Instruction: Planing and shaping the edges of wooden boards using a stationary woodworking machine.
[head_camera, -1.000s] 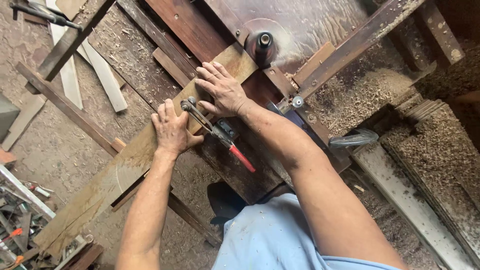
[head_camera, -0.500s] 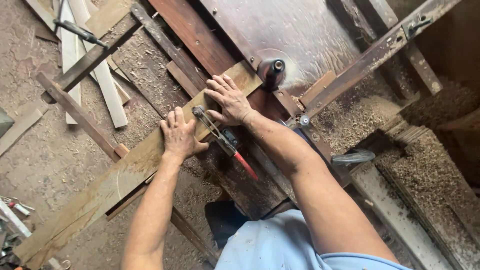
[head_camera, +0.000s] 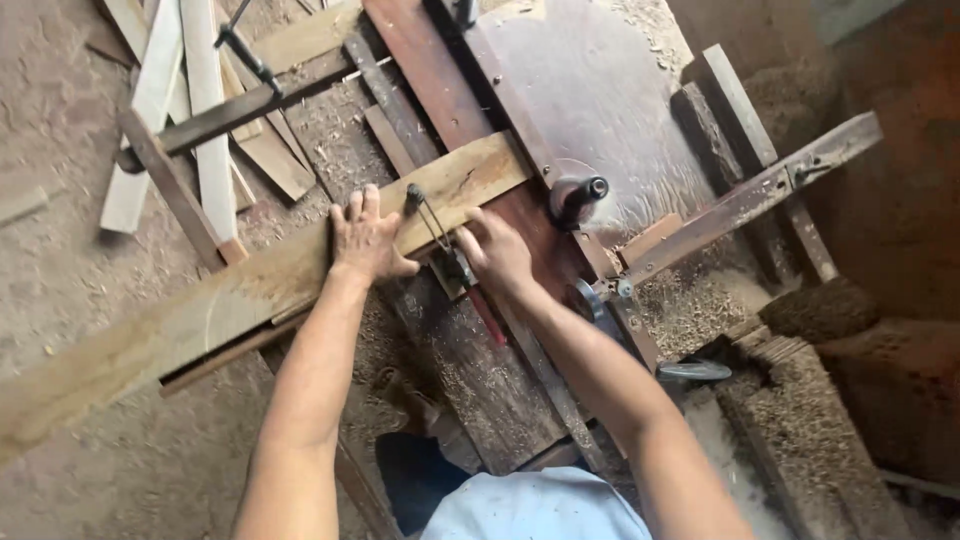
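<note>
Risk first, near to far: my feet are by loose offcuts and sawdust on the floor (head_camera: 120, 420), so a slip while leaning in would throw weight onto the plank (head_camera: 250, 290). The plank's long and hangs well off the saw table (head_camera: 600, 90) to my left w/ no support I can see there, so my guess is the free end sags, the near end lifts and the board twists or kicks. The clamp (head_camera: 447, 255) w/ the red handle lies on the plank right btwn my hands; if it shifts it could snag. Blade hub (head_camera: 577, 195) sits just beyond my right hand, too close if the wood jumps. Hands: left hand (head_camera: 366, 240) flat on the plank's top face, fingers (head_camera: 355, 207) spread wide and straight, pressing, gripping nothing. Right hand (head_camera: 497, 255) is on the plank's near edge beside the clamp, fingers curled part way; can't tell if they close on the clamp or just push the wood. Farther out: loose slats (head_camera: 200, 130) piled on the ground, well apart from the work.
</note>
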